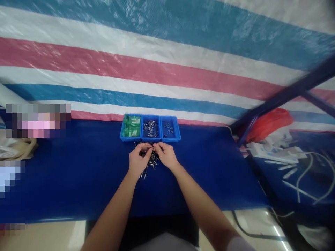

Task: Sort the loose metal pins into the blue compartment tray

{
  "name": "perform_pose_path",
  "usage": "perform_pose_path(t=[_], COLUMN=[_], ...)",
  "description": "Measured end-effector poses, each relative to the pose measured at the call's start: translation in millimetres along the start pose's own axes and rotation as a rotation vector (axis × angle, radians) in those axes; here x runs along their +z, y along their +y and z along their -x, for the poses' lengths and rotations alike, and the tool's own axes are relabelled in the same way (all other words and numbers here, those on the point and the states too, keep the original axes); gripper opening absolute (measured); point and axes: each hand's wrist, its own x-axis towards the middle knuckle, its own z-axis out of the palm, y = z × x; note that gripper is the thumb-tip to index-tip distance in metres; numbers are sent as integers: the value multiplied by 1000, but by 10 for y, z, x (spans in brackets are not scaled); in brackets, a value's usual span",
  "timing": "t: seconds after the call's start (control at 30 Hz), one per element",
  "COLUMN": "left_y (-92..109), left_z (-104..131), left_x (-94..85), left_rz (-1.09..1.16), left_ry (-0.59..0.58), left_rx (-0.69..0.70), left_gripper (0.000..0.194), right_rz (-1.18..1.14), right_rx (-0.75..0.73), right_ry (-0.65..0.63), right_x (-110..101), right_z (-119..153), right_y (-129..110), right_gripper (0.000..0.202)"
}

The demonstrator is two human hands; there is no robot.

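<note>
Both hands meet over a pile of thin metal pieces [151,161] on the blue table [206,170]. The fingers of my left hand [139,158] are pinched together, and those of my right hand [165,154] are closed against them; whatever they hold is too small to name. Just behind the hands stand three joined blue bins. Green packets lie in the left bin [121,135], many metal pieces in the middle bin [151,138], and a few similar pieces in the right bin [177,134].
A striped plastic sheet [167,66] hangs behind the table. At the right are a dark metal frame [282,92], a red bag [272,123], a white power strip [274,152] and cables. Brown packaging [24,150] lies at the far left, beside blurred-out areas.
</note>
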Motion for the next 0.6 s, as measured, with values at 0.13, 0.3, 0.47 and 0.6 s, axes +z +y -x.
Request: perform_pose_path(t=[0.13,0.3,0.47,0.6], left_y=[9,-12,-28,-18], left_z=[-7,-8,-3,-1], left_x=[-7,-15,-20,-26], left_rz=[-11,-22,-35,-32], left_ry=[21,22,21,5], left_rx=[-10,-17,-23,-37], left_gripper=[17,16,19,21], right_rz=[-68,-125,-95,-88], right_rx=[-25,-83,-88,-82], right_ry=[19,15,18,7], right_x=[8,17,23,14], right_z=[9,11,8,8], right_y=[-17,-23,-15,-25], right_gripper=[20,17,12,11])
